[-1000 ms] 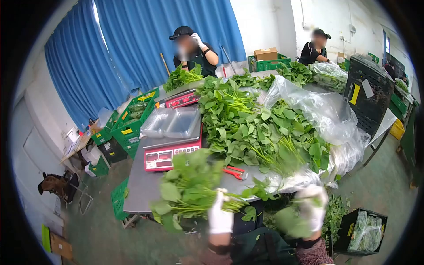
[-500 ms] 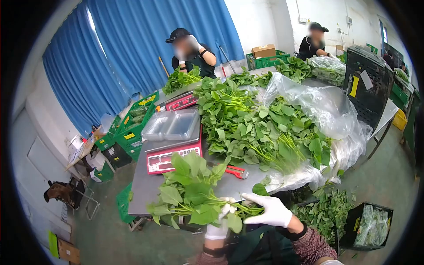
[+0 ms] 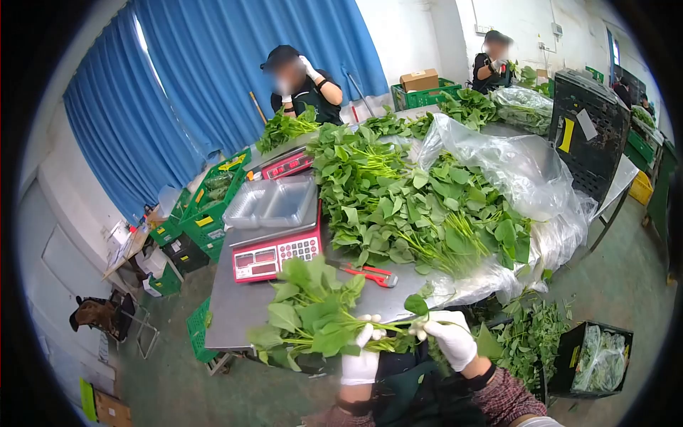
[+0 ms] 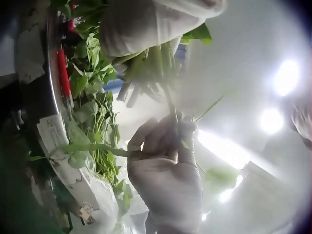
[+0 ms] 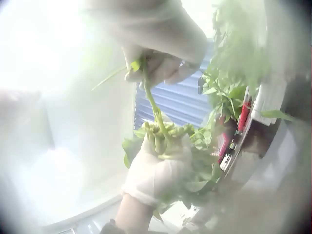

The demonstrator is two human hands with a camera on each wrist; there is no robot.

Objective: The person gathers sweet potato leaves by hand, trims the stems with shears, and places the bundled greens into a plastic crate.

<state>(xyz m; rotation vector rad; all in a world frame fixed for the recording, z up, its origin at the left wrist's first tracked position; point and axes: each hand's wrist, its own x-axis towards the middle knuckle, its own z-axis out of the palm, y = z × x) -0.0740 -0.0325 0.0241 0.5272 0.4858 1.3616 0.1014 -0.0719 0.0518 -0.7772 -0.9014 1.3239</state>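
Observation:
In a white glove, the left hand [image 3: 361, 361] grips a bunch of leafy green stems [image 3: 313, 317], leaves fanning out to its left over the table's front edge. The cut stem ends [image 5: 158, 136] poke out of that fist in the right wrist view. The gloved right hand [image 3: 452, 337] pinches a stem that runs across to the bunch; in the left wrist view its fingers [image 4: 187, 141] are curled around thin stems. A large pile of greens [image 3: 398, 206] lies on the table [image 3: 224, 313] beyond both hands.
A red scale [image 3: 274, 257] bears clear plastic trays [image 3: 292, 203]. Red-handled cutters [image 3: 380, 278] lie near the front edge. Plastic sheeting [image 3: 526, 164] covers the right side. A black crate [image 3: 594, 359] and loose greens [image 3: 523, 341] are low at right. Two people work behind.
The right hand, apart from the bunch one second ago, came in beside the left hand, then drew slightly right with its fingers closing on a stem. The left hand keeps its grip.

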